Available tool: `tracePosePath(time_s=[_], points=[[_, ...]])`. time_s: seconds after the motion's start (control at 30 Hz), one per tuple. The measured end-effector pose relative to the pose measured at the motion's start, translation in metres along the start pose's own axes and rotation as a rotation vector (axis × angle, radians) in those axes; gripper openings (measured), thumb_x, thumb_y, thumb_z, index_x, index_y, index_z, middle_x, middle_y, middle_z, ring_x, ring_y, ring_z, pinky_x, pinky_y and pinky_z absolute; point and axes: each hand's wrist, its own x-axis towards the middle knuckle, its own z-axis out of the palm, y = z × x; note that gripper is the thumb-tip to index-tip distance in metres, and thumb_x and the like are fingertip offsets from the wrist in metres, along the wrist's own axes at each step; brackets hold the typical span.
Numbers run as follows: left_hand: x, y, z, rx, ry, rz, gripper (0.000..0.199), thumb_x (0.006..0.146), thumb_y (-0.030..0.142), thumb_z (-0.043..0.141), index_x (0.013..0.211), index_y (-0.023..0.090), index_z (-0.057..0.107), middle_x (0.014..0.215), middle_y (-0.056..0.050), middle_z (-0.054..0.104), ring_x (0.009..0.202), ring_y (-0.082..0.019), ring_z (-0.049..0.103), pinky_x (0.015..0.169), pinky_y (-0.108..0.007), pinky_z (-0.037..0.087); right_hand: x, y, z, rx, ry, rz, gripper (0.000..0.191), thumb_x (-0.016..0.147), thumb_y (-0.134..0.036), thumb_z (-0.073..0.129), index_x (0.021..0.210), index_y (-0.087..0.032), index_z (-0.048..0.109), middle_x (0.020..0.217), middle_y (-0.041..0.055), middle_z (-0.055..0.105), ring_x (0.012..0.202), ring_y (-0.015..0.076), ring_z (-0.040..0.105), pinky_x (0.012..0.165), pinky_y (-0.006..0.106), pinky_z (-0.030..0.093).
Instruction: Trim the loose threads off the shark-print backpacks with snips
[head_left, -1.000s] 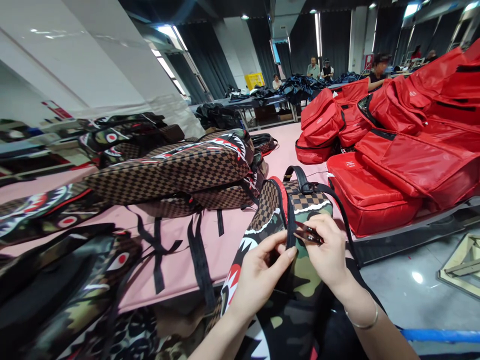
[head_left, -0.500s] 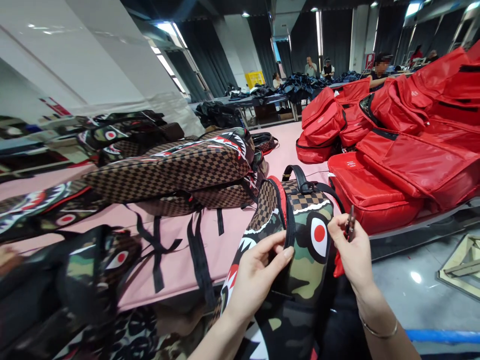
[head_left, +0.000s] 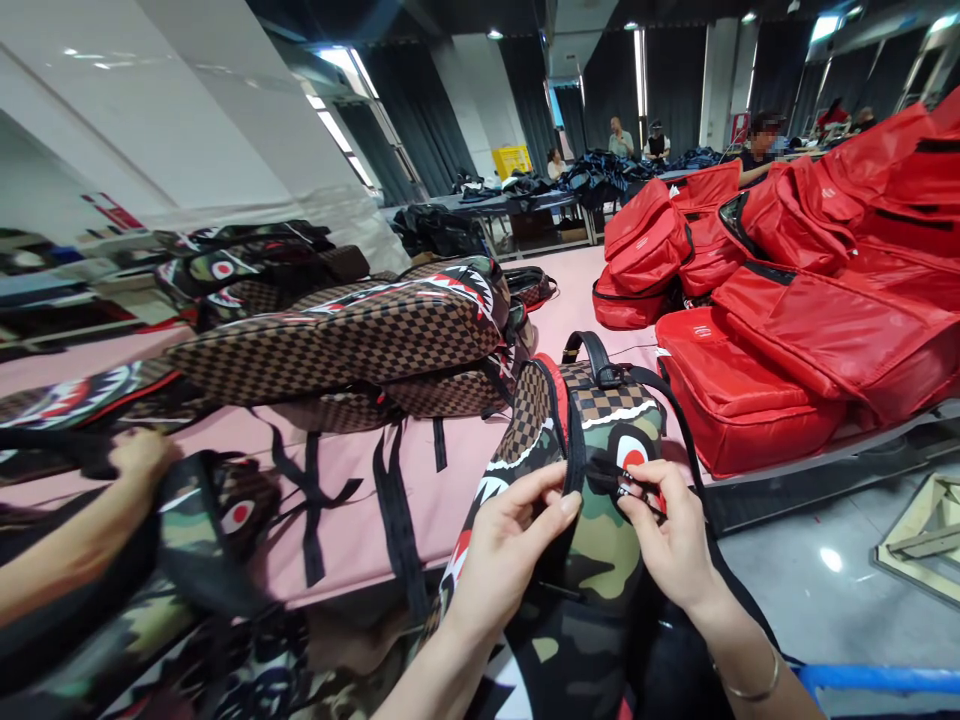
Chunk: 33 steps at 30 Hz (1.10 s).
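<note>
A camouflage and brown-check backpack (head_left: 604, 560), with a shark-mouth print and a red-and-white eye, stands upright in front of me. My left hand (head_left: 510, 545) is closed in a pinch on its black zipper edge (head_left: 576, 445), beneath a red-lined opening. Close by on the right, my right hand (head_left: 671, 535) grips small dark thread snips (head_left: 628, 488), tips pointing left toward the zipper and partly over the printed eye. Some red material shows between the right fingers. A black carry handle (head_left: 595, 350) arches from the bag's top.
Checkered shark-print bags (head_left: 337, 345) lie stacked on the pink table (head_left: 352, 540), black straps hanging down. Red backpacks (head_left: 757, 390) are piled at right. At the left edge a co-worker's arm (head_left: 90, 525) reaches over another camouflage bag (head_left: 191, 520). Other people sit farther back.
My right hand has moved left and slightly down, bringing the snips up beside the zipper edge. My left hand keeps its pinch. A co-worker's arm has come in at the left.
</note>
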Motion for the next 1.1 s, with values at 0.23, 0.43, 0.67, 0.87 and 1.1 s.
tracePosePath(time_s=[0.23,0.43,0.67,0.87,1.1], points=[[-0.001,0.003,0.000,0.011,0.039,-0.013,0.036,0.059,0.029,0.077,0.092,0.016,0.071,0.068,0.000,0.057,0.066,-0.011,0.051,0.063,-0.022,0.046,0.001,-0.003,0.001,0.009,0.001,0.027,0.014,0.084,-0.022,0.053,0.097,-0.020,0.050,0.087,0.0038,0.062,0.076,0.0149,0.061,0.063,0.025,0.050],[0.001,0.000,-0.002,-0.012,0.013,-0.012,0.034,0.060,0.029,0.077,0.092,0.019,0.072,0.070,0.001,0.057,0.067,-0.009,0.050,0.065,-0.019,0.045,0.003,-0.002,0.005,-0.031,0.030,-0.027,0.008,0.084,-0.021,0.053,0.093,-0.020,0.052,0.082,0.0025,0.061,0.073,0.0141,0.060,0.065,0.025,0.048],[0.000,-0.001,-0.004,0.027,-0.004,0.028,0.034,0.063,0.030,0.075,0.095,0.018,0.071,0.068,0.002,0.054,0.066,-0.009,0.049,0.064,-0.019,0.044,0.004,-0.007,0.002,-0.005,0.019,-0.055,0.012,0.085,-0.021,0.053,0.096,-0.020,0.052,0.084,0.0040,0.061,0.075,0.0150,0.061,0.064,0.026,0.049],[0.000,0.001,-0.003,0.083,0.001,0.041,0.036,0.065,0.032,0.073,0.097,0.016,0.070,0.069,0.001,0.054,0.067,-0.011,0.049,0.065,-0.021,0.044,0.006,-0.013,0.001,-0.002,0.044,-0.182,0.013,0.084,-0.015,0.052,0.095,-0.021,0.052,0.084,0.0040,0.062,0.078,0.0154,0.060,0.067,0.026,0.049],[-0.006,0.002,-0.006,0.205,-0.001,0.151,0.034,0.069,0.035,0.069,0.098,0.017,0.069,0.070,-0.001,0.056,0.069,-0.014,0.052,0.068,-0.026,0.046,0.024,-0.005,-0.008,0.119,0.067,-0.002,0.013,0.083,-0.022,0.055,0.096,-0.020,0.054,0.087,0.0032,0.061,0.081,0.0146,0.060,0.069,0.024,0.049]])
